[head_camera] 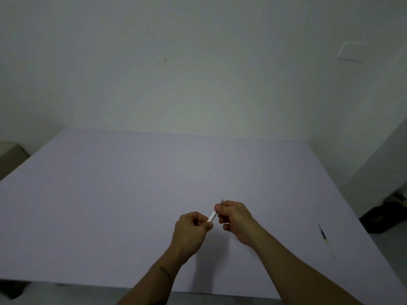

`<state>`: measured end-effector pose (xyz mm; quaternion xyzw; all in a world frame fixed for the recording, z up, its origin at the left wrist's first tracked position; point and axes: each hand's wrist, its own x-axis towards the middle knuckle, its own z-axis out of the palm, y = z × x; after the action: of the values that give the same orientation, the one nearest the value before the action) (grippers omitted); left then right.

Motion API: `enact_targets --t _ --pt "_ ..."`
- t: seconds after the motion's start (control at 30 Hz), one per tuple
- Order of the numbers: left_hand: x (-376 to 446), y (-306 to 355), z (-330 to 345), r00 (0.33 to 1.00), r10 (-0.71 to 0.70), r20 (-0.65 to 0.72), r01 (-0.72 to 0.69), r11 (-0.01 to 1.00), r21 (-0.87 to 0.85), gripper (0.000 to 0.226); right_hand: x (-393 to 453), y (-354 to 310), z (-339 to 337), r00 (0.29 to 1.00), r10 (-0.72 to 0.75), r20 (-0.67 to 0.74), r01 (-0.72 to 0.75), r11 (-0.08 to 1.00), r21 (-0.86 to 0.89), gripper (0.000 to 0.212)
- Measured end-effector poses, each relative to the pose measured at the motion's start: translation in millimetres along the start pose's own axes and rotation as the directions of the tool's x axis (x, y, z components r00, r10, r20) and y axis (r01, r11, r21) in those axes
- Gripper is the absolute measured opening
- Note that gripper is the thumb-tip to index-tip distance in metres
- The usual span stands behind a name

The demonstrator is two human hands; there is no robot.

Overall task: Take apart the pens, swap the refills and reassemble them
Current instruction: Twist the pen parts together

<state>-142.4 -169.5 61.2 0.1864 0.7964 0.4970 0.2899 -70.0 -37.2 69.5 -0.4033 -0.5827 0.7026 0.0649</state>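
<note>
Two bare forearms reach in from the near edge of a pale lilac worktop (110, 205), meeting just above its middle, where both hands grip a single white pen (213, 215). The left hand (191, 230) pinches the pen's nearer, lower end, fingers closed tight around it; the right hand (236, 219) has its fingers wrapped shut around the farther end, the pointed tip poking out past the knuckles. The pose suggests the barrel is being twisted or pulled at its joint. Near the right edge, well apart from the hands, a loose refill (326, 239) lies on the worktop, dark at its far end and clear toward the near one. Beyond, the surface runs bare to a plain wall. The risk from here: a sudden release at the joint could fling a small spring or tip off the worktop, and the stray refill could roll over the right edge if jolted.
</note>
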Motion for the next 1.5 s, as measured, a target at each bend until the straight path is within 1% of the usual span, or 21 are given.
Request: enact_targets --t 0.13,0.27,0.33,0.47,0.5,0.6,0.63,0.67,0.73,0.77,0.8,0.9,0.93,1.03,1.07,1.2,1.33,1.37,1.5 --pt "3.1 3.5 -0.2 1.0 -0.011 0.006 0.011 1.0 0.011 0.007 0.4 -0.1 -6.6 0.999 -0.005 0.04 0.001 0.997 0.082 0.016" --pt "1.5 2.3 2.9 1.0 -0.004 0.028 0.003 0.999 0.05 0.006 2.0 -0.1 -5.2 1.0 -0.002 0.004 0.002 1.0 -0.029 0.014" --pt "1.1 2.2 3.9 1.0 -0.006 0.019 0.005 0.998 0.057 0.006 1.3 -0.1 -4.8 1.0 0.006 0.001 -0.006 0.999 -0.054 0.015" --pt "3.1 4.3 0.5 1.0 -0.016 0.006 0.016 0.999 0.034 0.005 -0.2 0.7 -10.4 0.996 0.025 0.086 -0.033 0.995 0.091 0.016" --pt "3.1 4.6 0.4 1.0 -0.014 0.009 0.014 0.999 0.036 0.004 0.1 0.6 -10.7 0.997 0.022 0.08 -0.029 0.996 0.084 0.015" --pt "1.1 4.2 3.9 1.0 -0.003 0.015 0.003 0.999 0.054 0.005 1.8 -1.1 -6.6 0.999 0.038 0.018 -0.038 0.999 -0.039 0.015" --pt "0.6 3.9 4.9 1.0 -0.004 0.016 0.003 0.999 0.051 0.006 2.4 -1.3 -5.6 0.999 0.05 0.018 -0.049 0.997 -0.052 0.016" --pt "0.8 3.5 5.1 1.0 -0.006 0.015 0.005 0.999 0.046 0.007 2.9 -1.0 -5.7 0.997 0.065 0.04 -0.064 0.998 -0.027 0.016" --pt "2.3 2.8 3.6 1.0 -0.013 0.012 0.013 0.999 0.042 0.008 2.5 0.0 -8.2 0.99 0.085 0.111 -0.095 0.992 0.083 0.016" --pt "3.0 2.7 2.6 1.0 -0.018 0.008 0.018 0.999 0.041 0.008 2.6 1.1 -9.3 0.989 0.079 0.121 -0.093 0.989 0.118 0.016" --pt "3.4 2.5 2.2 1.0 -0.022 0.007 0.022 0.999 0.041 0.008 3.0 2.5 -9.3 0.992 0.068 0.105 -0.08 0.99 0.118 0.015" --pt "3.0 2.1 4.3 1.0 -0.017 0.005 0.017 0.998 0.056 0.005 3.3 5.0 -3.6 0.999 0.047 0.005 -0.047 0.999 0.006 0.015" --pt "3.0 2.1 4.8 1.0 -0.016 0.003 0.016 0.998 0.054 0.005 3.6 5.3 -2.5 0.999 0.048 -0.001 -0.048 0.999 0.003 0.016" --pt "5.5 2.3 2.5 1.0 -0.021 -0.005 0.022 0.999 0.042 0.006 3.3 4.1 -4.6 0.996 0.051 0.066 -0.058 0.993 0.098 0.016" --pt "6.1 2.6 1.5 1.0 -0.024 -0.006 0.024 0.999 0.04 0.006 3.8 3.9 -5.4 0.997 0.044 0.066 -0.051 0.994 0.098 0.015" --pt "5.9 1.6 2.1 1.0 -0.015 -0.003 0.015 0.999 0.044 0.006 6.1 5.3 0.7 1.0 0.024 0.007 -0.024 1.0 -0.011 0.013" --pt "8.2 -0.7 -1.9 1.0 -0.025 -0.015 0.025 0.999 0.029 0.007 7.0 5.5 0.1 0.999 0.011 0.042 -0.014 0.998 0.069 0.015" --pt "8.6 -1.5 -3.1 0.999 -0.027 -0.02 0.028 0.999 0.033 0.007 7.4 5.2 -0.5 0.999 0.007 0.034 -0.009 0.998 0.063 0.015" --pt "7.3 -5.3 0.8 0.999 -0.024 -0.048 0.027 0.998 0.062 0.012 10.6 4.8 6.8 0.998 0.002 -0.059 -0.005 0.999 -0.054 0.014"
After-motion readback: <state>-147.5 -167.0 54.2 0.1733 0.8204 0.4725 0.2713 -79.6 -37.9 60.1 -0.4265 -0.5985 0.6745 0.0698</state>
